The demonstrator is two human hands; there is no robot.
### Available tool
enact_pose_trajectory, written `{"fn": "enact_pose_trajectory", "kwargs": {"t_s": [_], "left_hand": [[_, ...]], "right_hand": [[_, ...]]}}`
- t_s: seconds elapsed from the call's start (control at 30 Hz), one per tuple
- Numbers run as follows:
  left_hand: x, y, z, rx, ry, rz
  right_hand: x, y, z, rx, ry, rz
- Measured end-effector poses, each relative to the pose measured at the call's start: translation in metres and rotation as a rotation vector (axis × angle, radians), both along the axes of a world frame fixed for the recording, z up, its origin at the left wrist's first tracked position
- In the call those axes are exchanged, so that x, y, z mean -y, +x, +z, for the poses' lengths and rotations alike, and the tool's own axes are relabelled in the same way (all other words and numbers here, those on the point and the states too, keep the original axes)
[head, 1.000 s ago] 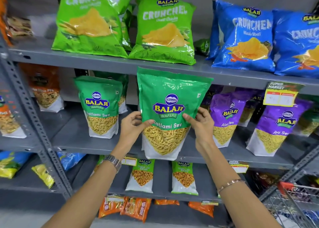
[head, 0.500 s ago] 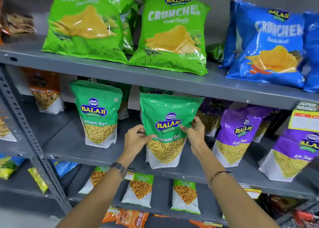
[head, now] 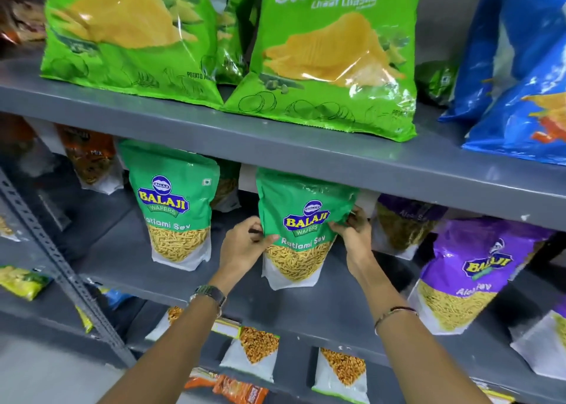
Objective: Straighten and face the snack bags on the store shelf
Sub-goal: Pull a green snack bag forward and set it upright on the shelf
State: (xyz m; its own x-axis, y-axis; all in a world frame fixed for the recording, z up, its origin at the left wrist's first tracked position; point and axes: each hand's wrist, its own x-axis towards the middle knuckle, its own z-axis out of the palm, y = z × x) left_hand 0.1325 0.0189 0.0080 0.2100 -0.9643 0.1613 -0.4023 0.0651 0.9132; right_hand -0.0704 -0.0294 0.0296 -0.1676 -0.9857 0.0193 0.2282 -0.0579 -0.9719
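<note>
Both hands are closed on one green Ratlami Sev pouch (head: 301,229), which stands upright on the middle shelf (head: 337,305) with its label to the front; the left hand (head: 245,244) pinches the pouch's left edge with the thumb laid across the front, and the right hand (head: 352,235) pinches its right edge, fingers curled round behind; its base appears to rest on the shelf board, though its top is tucked up under the upper shelf (head: 306,152), so this pouch looks nearly placed rather than finished. Left of the held pouch, a second Ratlami Sev pouch (head: 174,204) already stands upright and faces front, well apart from the hands; behind that one, another pouch is partly hidden and I cannot tell how it sits. Right of the held pouch, the purple Aloo Sev pouch (head: 471,269) leans and sits nearer the shelf edge, and a further Aloo Sev pouch (head: 404,226) stands farther back in shadow, so that group probably remains to be squared. Above the held pouch, the green Crunchex Chaat Chaska bag (head: 330,54) and its green neighbour (head: 131,33) lean forward over the lip, and the blue bags (head: 520,66) slump; those seem still to do; the small packs (head: 254,351) below the held pouch stand unevenly too.
</note>
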Motion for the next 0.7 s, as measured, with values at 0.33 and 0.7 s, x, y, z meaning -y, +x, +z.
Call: {"fn": "enact_pose_trajectory", "kwargs": {"t_s": [0.33, 0.7], "left_hand": [[-0.01, 0.009, -0.039, -0.022, 0.151, -0.209], [-0.006, -0.022, -0.075, 0.072, 0.197, -0.128]], "right_hand": [[-0.012, -0.012, -0.05, -0.08, 0.161, 0.046], [0.0, -0.024, -0.07, -0.467, 0.151, 0.451]]}}
